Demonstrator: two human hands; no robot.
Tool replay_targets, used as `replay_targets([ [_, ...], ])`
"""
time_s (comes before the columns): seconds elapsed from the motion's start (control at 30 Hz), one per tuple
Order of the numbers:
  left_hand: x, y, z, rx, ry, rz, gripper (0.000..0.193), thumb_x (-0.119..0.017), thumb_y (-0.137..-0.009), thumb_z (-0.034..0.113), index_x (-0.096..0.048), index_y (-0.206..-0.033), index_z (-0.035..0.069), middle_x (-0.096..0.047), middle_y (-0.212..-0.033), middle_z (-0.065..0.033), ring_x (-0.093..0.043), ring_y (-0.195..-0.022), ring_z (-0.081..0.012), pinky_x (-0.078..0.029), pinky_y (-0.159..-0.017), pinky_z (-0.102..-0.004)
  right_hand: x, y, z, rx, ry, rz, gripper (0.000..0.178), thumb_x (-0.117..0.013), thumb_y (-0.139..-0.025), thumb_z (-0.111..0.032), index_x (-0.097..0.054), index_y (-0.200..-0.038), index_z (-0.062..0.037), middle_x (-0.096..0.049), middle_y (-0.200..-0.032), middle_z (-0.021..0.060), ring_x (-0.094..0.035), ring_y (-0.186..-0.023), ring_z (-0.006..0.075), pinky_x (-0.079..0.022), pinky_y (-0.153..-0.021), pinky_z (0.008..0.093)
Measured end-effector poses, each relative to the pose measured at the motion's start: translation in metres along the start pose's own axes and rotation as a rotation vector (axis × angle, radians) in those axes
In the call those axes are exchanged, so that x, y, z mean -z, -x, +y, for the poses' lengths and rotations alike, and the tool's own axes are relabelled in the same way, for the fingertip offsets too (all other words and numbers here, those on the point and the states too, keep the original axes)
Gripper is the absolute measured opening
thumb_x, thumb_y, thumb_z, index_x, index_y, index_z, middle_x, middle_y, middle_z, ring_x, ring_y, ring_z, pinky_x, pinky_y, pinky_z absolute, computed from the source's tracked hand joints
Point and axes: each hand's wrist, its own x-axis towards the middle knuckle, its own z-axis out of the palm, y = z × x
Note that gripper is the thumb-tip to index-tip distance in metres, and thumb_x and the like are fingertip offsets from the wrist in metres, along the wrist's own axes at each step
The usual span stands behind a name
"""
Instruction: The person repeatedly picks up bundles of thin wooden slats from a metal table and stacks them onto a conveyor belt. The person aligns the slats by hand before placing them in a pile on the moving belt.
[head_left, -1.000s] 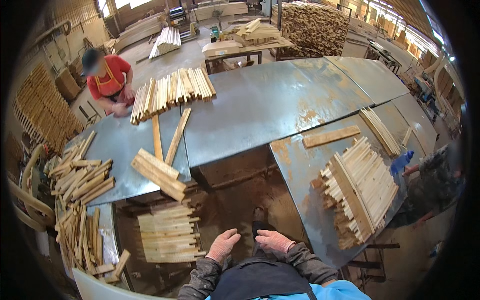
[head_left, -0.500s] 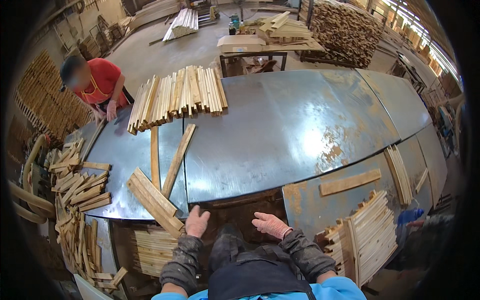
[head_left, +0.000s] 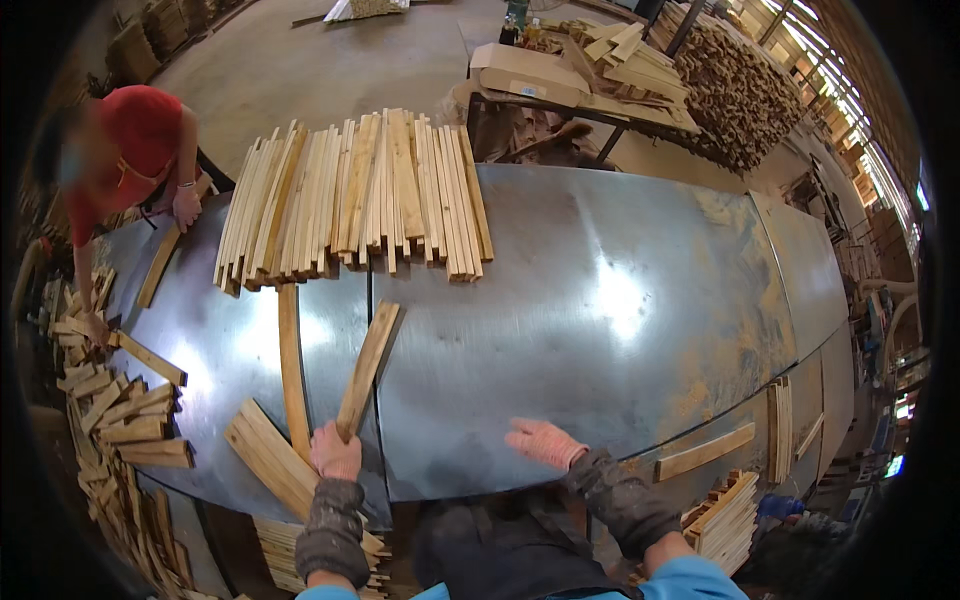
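My left hand (head_left: 337,455), in a pinkish glove, is closed around the near end of a wooden strip (head_left: 368,365) that slants away across the metal table (head_left: 480,400). Left of that hand, a longer narrow strip (head_left: 290,350) runs toward the big row of strips (head_left: 350,195). A few wider boards (head_left: 268,450) lie side by side by my left wrist, jutting over the table's near edge. Over the bare metal on the right hovers my right hand (head_left: 545,442), gloved too, fingers stretched out with nothing in them.
A co-worker in red (head_left: 140,150) leans over the left end, hands on wood pieces. A jumbled wood heap (head_left: 130,430) lies at the left. On the right are a single board (head_left: 706,452) and a stack of strips (head_left: 725,520). A cardboard box (head_left: 530,75) sits on a stand behind.
My left hand has reached forward and left onto the strip's near end. My right hand has moved forward over the table. My view has shifted, and the co-worker now reaches toward the heap.
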Motion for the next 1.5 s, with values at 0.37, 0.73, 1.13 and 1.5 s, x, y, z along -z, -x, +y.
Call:
replay_targets([
  [0.37,0.039,-0.012,-0.074,0.383,-0.023,-0.129,0.066,-0.083,-0.083,0.028,-0.061,-0.141,0.006,-0.061,-0.135,-0.0228,-0.060,-0.127,-0.0444,-0.052,-0.108,-0.0515,0.122,-0.238,-0.156,0.018,0.253,0.720,0.088,-0.068,-0.097,-0.050,-0.043,-0.164,0.0022,-0.061,-0.149,0.0338,-0.057,-0.139,0.0496,-0.046,-0.118,0.0505],
  [0.73,0.050,-0.141,0.035,0.145,0.506,0.091,0.084,-0.084,-0.088,0.032,-0.051,-0.156,-0.005,-0.060,-0.147,-0.0256,-0.060,-0.132,-0.0402,-0.049,-0.113,-0.0485,0.127,-0.351,-0.209,0.072,0.140,0.926,0.078,-0.064,-0.102,-0.044,-0.047,-0.160,0.0051,-0.066,-0.141,0.0336,-0.062,-0.129,0.0514,-0.048,-0.114,0.0514],
  [1.13,-0.002,-0.356,0.192,0.258,0.847,0.070,0.100,-0.091,-0.086,0.027,-0.038,-0.166,-0.004,-0.048,-0.165,-0.0241,-0.046,-0.152,-0.0369,-0.036,-0.127,-0.0418,0.155,-0.361,-0.206,0.272,-0.063,0.773,0.045,-0.074,-0.097,-0.026,-0.068,-0.130,0.0039,-0.077,-0.115,0.0246,-0.072,-0.101,0.0401,-0.056,-0.092,0.0450],
  [1.5,0.039,-0.363,0.213,0.152,0.555,-0.209,0.096,-0.089,-0.083,0.045,-0.049,-0.155,-0.005,-0.060,-0.151,-0.0268,-0.057,-0.142,-0.0393,-0.044,-0.120,-0.0462,0.201,-0.339,-0.254,0.153,0.029,0.655,0.057,-0.071,-0.098,-0.043,-0.066,-0.132,0.0027,-0.074,-0.124,0.0283,-0.071,-0.118,0.0437,-0.053,-0.103,0.0470],
])
